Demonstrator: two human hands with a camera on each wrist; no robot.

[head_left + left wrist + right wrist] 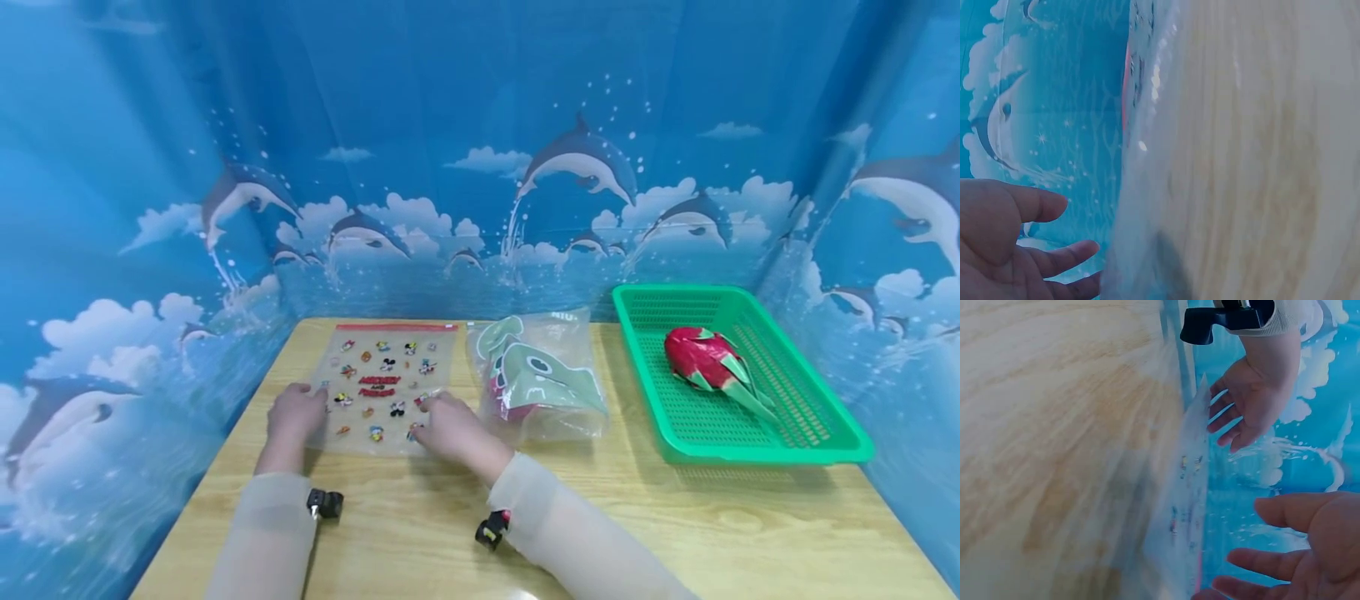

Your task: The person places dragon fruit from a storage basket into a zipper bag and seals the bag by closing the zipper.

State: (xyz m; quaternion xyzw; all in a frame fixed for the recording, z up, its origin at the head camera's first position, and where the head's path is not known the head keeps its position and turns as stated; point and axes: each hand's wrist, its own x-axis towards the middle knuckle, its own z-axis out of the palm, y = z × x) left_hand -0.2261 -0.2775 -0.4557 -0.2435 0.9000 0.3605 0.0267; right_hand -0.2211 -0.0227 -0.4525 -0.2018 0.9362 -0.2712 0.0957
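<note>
A clear zip bag (378,362) printed with small cartoon figures lies flat on the table, its red strip along the far edge. My left hand (296,414) is at the bag's left edge; in the left wrist view its fingers (1063,257) are spread and fairly straight. Over the bag's lower right side is my right hand (456,429), with relaxed, parted fingers in the right wrist view. From there, the left hand (1254,403) also shows, fingertips by the bag's edge (1188,469). Whether the fingertips touch the plastic is hard to tell.
Right of the printed bag lies another clear bag (551,379) with a green cartoon dinosaur print and something pinkish inside. A green plastic basket (757,454) stands at the right, holding a red dragon fruit (705,358). Blue dolphin-print curtains (450,108) enclose the wooden table (420,533).
</note>
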